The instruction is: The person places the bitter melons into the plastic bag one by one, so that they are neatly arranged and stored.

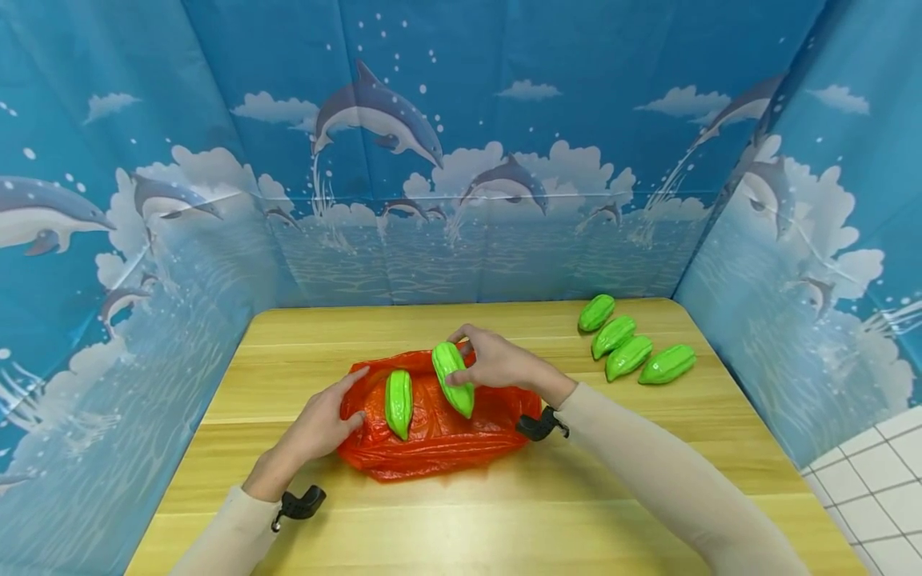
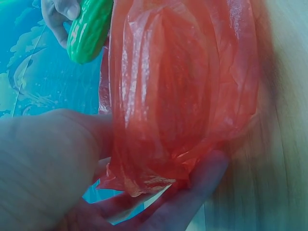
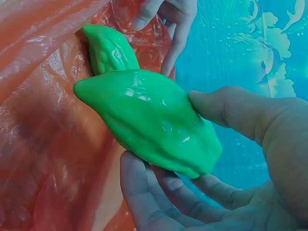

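A red plastic bag (image 1: 432, 460) lies spread on the table with its mouth up. One glossy green, ridged star fruit (image 1: 398, 404) rests on its left part. Above the bag's right part, my right hand (image 1: 497, 364) pinches a second star fruit (image 3: 149, 120) between thumb and fingers, its tapered end pointing toward me. My left hand (image 1: 317, 424) is at the bag's left end, thumb and fingers around the plastic. In the left wrist view, the bag (image 2: 173, 86) hides part of that thumb.
Several more green star fruits (image 1: 629, 358) lie grouped at the back right of the wooden table (image 1: 403, 528). A blue dolphin-print curtain (image 1: 461, 256) encloses the back and sides. White tiles (image 1: 875, 480) show beyond the right edge.
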Demonstrator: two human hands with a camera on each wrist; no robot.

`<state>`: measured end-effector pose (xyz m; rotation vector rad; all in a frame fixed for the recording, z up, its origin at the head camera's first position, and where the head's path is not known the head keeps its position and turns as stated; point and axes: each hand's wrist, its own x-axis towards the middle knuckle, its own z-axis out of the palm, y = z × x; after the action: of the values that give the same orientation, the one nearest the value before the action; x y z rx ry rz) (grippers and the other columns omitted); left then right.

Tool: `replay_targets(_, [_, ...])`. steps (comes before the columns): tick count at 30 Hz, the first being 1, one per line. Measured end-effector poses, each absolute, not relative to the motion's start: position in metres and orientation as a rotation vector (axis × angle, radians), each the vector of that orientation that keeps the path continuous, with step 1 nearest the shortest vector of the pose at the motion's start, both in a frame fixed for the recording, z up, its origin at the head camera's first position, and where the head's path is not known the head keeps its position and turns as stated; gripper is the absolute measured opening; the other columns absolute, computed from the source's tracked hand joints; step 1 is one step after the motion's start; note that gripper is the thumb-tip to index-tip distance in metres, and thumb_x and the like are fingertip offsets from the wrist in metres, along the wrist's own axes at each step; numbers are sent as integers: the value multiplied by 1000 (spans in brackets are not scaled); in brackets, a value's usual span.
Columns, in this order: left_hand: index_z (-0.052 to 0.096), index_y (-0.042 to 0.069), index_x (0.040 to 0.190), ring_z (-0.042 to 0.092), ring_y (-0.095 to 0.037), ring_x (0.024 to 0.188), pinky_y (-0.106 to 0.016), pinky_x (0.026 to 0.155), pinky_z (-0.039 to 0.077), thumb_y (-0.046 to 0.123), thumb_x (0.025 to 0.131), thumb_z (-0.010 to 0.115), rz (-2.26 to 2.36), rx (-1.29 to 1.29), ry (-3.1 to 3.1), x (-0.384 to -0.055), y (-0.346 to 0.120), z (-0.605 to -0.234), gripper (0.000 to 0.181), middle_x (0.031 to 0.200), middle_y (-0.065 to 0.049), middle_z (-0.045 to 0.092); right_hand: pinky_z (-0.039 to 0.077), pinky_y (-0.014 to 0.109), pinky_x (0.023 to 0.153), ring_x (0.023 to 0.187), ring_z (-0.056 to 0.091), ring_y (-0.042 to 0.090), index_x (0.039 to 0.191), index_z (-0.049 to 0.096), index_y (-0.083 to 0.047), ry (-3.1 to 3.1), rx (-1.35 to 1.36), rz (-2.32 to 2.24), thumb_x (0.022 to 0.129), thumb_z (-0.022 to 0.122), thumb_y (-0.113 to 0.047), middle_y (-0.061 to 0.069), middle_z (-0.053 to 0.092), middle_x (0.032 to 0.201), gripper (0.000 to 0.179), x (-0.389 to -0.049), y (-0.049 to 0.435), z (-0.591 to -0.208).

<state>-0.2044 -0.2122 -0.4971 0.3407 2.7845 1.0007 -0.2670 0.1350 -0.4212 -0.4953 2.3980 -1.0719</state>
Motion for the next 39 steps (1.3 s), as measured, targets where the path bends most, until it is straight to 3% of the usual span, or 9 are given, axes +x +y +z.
replay_targets(5, [43,10,180,55,-55,161,-73,130,50,3,107,76,989,353,2791,-204,-212,-497,81,177,-29,54,66,46,99,123,74,28,165,53,-10,2368,-488,-1062,105,90,-31,19,70,149,73,-271,125,-423])
replay_targets(14, [44,9,180,56,-55,161,-73,130,50,1,106,76,988,366,2801,-204,-214,-497,80,177,-29,54,70,57,101,108,73,26,162,54,-5,2315,-477,-1059,105,90,-23,20,69,139,70,-277,110,-428])
replay_targets(20, [44,10,180,56,-55,161,-72,130,51,0,107,77,987,366,2798,-205,-214,-498,81,177,-29,54,67,48,88,87,68,22,160,51,-4,2336,-489,-997,106,89,-24,15,67,118,69,-279,100,-432])
replay_targets(28, [43,10,181,56,-54,161,-71,130,51,0,107,76,997,374,2803,-206,-213,-498,81,178,-28,53,49,31,74,75,55,19,153,51,-4,2356,-505,-953,104,91,-23,8,59,100,66,-278,91,-436])
replay_targets(34, [43,11,181,55,-54,162,-71,130,51,0,108,76,1004,375,2797,-206,-212,-497,81,179,-28,53,48,34,76,78,55,19,154,53,-4,2426,-503,-859,104,92,-26,7,62,98,67,-278,81,-440])
replay_targets(39, [43,12,181,55,-53,162,-71,131,50,1,108,76,1008,375,2792,-207,-211,-498,81,179,-27,52,49,38,83,92,59,22,155,52,-1,2462,-505,-799,103,92,-27,12,71,112,70,-277,73,-444])
